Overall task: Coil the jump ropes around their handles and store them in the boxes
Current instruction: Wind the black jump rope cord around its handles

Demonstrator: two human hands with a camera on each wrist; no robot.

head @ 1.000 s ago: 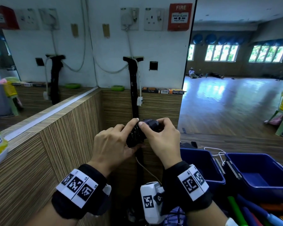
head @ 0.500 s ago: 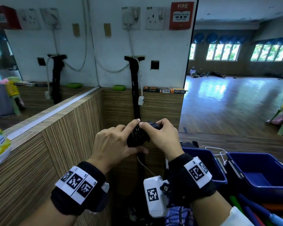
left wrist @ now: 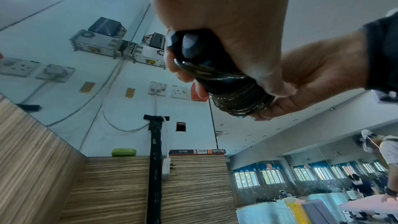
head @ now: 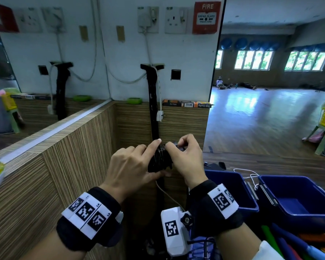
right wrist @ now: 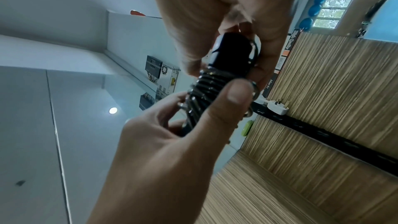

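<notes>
Jump rope (head: 160, 158) coiled on black handles, held mid-air, near-left of blue boxes (head: 302, 199) | left hand (head: 131, 167) grips coil | right hand (head: 185, 156) pinches handle end | likely light, springy cord, may unwind; hold over wraps

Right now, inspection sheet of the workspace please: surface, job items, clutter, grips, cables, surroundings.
Surface: wood-grain counter, corner against a white wall.
Job's things: black jump rope coiled around its handles, held in both hands; two blue boxes at lower right, the far one looks bare inside.
Clutter: green case and flat printed box on the ledge.
Grips: left hand grips the coiled bundle; right hand pinches its end.
Cables: white cord with a loose plug hanging on the wall.
Surroundings: red fire alarm, wall sockets, mirrored wooden-floor hall.
</notes>
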